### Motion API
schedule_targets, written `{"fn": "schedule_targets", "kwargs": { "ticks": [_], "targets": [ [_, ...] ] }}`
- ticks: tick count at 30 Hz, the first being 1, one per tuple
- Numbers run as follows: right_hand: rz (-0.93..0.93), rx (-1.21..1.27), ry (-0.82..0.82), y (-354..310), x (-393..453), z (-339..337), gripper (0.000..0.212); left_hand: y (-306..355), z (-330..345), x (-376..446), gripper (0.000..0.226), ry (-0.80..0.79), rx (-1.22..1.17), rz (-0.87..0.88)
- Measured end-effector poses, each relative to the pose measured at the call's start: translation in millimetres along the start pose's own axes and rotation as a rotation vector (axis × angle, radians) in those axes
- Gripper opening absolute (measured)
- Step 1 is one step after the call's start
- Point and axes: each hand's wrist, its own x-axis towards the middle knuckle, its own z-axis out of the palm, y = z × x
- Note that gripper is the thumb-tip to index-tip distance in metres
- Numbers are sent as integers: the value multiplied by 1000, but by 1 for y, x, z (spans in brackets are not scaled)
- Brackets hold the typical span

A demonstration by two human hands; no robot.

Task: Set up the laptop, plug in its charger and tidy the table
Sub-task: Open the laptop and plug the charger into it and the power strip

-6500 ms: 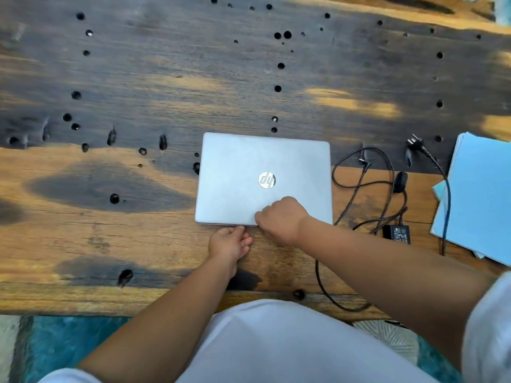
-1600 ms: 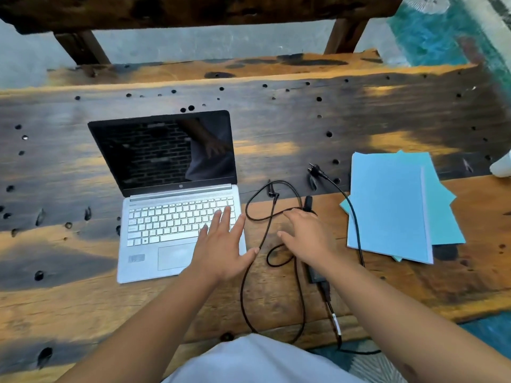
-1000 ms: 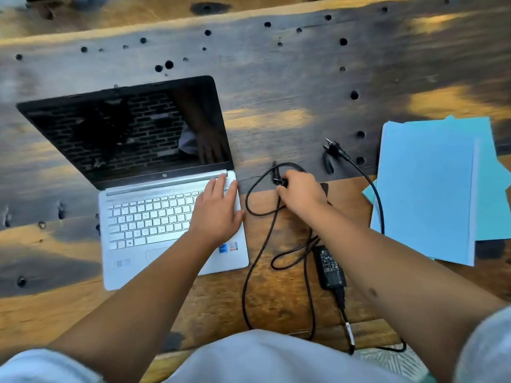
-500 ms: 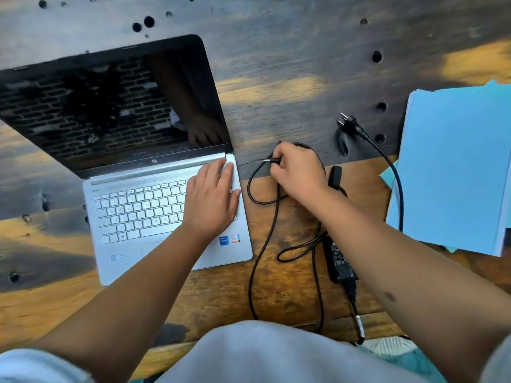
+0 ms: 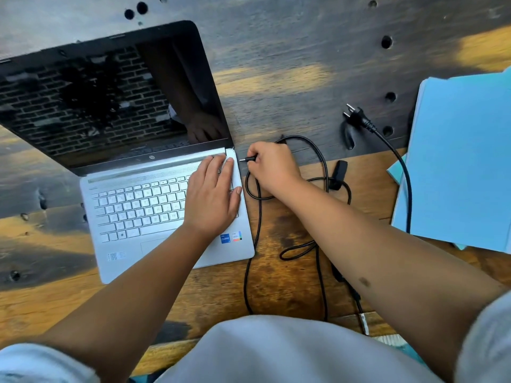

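Observation:
A silver laptop [image 5: 132, 205] stands open on the wooden table [image 5: 276, 64], its screen dark. My left hand [image 5: 213, 194] lies flat on the right end of the keyboard, fingers spread. My right hand [image 5: 272, 168] is closed on the charger's barrel connector [image 5: 247, 159], whose tip points at the laptop's right edge near the hinge, a small gap away. The black charger cable [image 5: 255, 230] loops over the table under my right forearm. Its wall plug [image 5: 355, 116] lies loose farther right. The power brick is mostly hidden by my arm.
A stack of light blue papers [image 5: 459, 161] lies at the right, with the plug's cord running along its left edge. The table top has several round holes. The front edge of the table is just in front of my lap.
My right hand has carried the connector left, from the cable loop to just beside the laptop's right edge. My left hand stays on the keyboard. The view has moved closer.

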Motion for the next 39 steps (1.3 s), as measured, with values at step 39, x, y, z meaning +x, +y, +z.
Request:
{"fn": "schedule_targets", "kwargs": {
  "ticks": [39],
  "targets": [
    [359, 524, 39, -20, 0, -1, 23, -3, 6, 0, 55, 75, 7, 26]
  ]
}}
